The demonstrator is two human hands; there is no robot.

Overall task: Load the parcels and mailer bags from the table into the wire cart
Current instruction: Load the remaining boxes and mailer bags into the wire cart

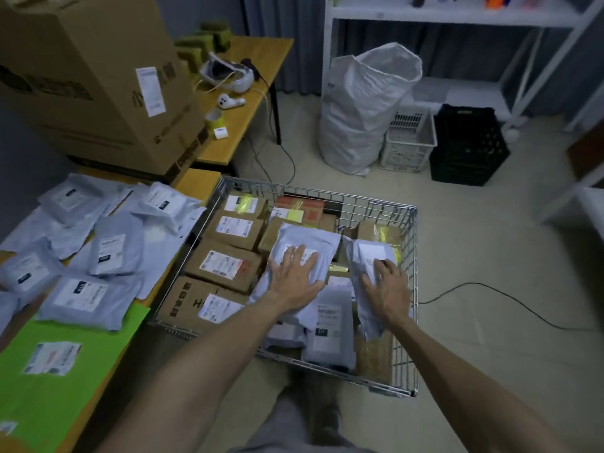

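The left hand (294,282), fingers spread flat, is pressing a grey mailer bag (304,237) onto cardboard parcels (225,263) inside the wire cart (410,256). At its 3 o'clock the right hand (387,289) is lying open on a second mailer bag (361,253), which is leaning against the cart's wall. At the cart's 9 o'clock, other mailer bags (111,250) are lying on the desk (199,181).

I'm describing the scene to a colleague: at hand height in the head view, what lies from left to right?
Grey mailer bags on the table → cardboard parcels → left hand → right hand → wire cart right wall → black cable on the floor.
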